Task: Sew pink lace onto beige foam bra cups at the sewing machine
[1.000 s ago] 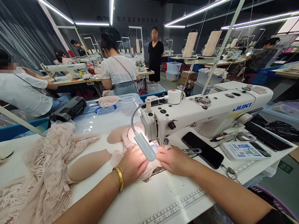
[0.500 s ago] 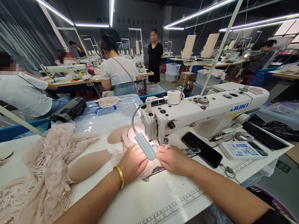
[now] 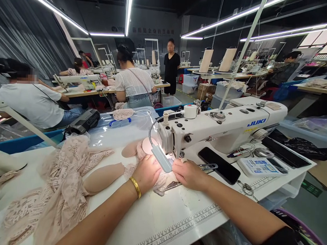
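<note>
A pale pink lace piece (image 3: 165, 181) lies under the needle end of a white JUKI sewing machine (image 3: 225, 121). My left hand (image 3: 147, 173), with a gold bangle at the wrist, has its fingers closed on the lace left of the needle area. On the other side my right hand (image 3: 190, 175) pinches the edge of the same piece, fingers curled. A grey lamp head (image 3: 161, 158) on a bendy neck hides the needle and some fingertips. Metal thread snips (image 3: 208, 167) lie just beyond my right hand. Smooth beige cup pads (image 3: 104, 177) rest left of my left hand.
A heap of pink lace fabric (image 3: 67, 183) covers the table's left side. At right are a black phone (image 3: 219, 165) and a white box (image 3: 260, 166). A printed ruler (image 3: 175, 232) runs along the front edge. Beyond a clear plastic bin (image 3: 112, 129), other people sit at machines.
The whole view has shifted slightly. Both hands stay closed on the lace beside the needle, with only slight finger movement. A standing person's head in the background has turned.
</note>
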The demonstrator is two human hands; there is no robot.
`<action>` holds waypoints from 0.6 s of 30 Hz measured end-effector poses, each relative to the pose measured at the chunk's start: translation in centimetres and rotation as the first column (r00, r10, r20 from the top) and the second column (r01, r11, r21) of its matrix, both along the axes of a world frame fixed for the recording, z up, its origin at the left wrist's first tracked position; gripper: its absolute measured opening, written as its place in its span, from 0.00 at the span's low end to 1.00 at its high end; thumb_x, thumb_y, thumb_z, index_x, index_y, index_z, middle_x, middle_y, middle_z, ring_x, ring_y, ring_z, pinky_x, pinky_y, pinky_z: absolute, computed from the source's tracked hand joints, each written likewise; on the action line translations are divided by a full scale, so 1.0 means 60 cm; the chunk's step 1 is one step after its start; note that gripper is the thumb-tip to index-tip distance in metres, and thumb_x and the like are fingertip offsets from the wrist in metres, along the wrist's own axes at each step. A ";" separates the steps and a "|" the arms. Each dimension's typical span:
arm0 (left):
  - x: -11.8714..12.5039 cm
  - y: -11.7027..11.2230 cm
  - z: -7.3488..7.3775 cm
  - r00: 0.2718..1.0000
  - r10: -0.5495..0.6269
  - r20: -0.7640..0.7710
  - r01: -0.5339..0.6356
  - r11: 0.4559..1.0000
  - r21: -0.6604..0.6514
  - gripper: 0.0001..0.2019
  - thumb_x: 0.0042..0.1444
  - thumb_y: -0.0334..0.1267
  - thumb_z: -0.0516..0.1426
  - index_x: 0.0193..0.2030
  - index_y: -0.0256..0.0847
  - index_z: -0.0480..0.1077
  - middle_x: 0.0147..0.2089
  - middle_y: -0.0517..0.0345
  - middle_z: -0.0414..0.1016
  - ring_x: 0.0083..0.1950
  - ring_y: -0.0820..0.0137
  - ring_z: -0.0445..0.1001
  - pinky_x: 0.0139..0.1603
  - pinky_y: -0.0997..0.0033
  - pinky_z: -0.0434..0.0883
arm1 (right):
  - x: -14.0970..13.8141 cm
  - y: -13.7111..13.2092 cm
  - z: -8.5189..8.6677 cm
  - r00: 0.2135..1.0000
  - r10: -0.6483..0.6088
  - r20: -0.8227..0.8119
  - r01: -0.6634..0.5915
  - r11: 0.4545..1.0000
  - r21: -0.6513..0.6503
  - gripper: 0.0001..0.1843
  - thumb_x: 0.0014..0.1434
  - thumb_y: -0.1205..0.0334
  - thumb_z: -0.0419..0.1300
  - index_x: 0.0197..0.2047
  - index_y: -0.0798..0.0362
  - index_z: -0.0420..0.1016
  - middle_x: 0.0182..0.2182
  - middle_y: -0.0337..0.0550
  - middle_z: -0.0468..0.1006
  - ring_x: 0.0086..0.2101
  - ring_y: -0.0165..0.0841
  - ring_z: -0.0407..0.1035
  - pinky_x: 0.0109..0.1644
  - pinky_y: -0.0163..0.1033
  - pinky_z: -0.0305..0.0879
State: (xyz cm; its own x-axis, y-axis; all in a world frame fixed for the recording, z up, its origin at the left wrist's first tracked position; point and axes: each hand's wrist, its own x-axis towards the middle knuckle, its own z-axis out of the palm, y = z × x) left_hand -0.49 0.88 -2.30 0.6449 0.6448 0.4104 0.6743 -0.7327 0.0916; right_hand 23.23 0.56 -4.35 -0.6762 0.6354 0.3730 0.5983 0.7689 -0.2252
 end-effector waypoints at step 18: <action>0.018 -0.308 -0.020 0.223 0.838 0.498 0.767 0.164 -0.620 0.29 0.54 0.61 0.66 0.54 0.44 0.73 0.55 0.44 0.80 0.58 0.55 0.79 0.59 0.55 0.75 | -0.136 -0.174 0.044 0.348 -0.616 -0.707 -0.606 0.427 -0.671 0.30 0.56 0.55 0.71 0.60 0.47 0.69 0.29 0.32 0.70 0.33 0.31 0.69 0.40 0.38 0.63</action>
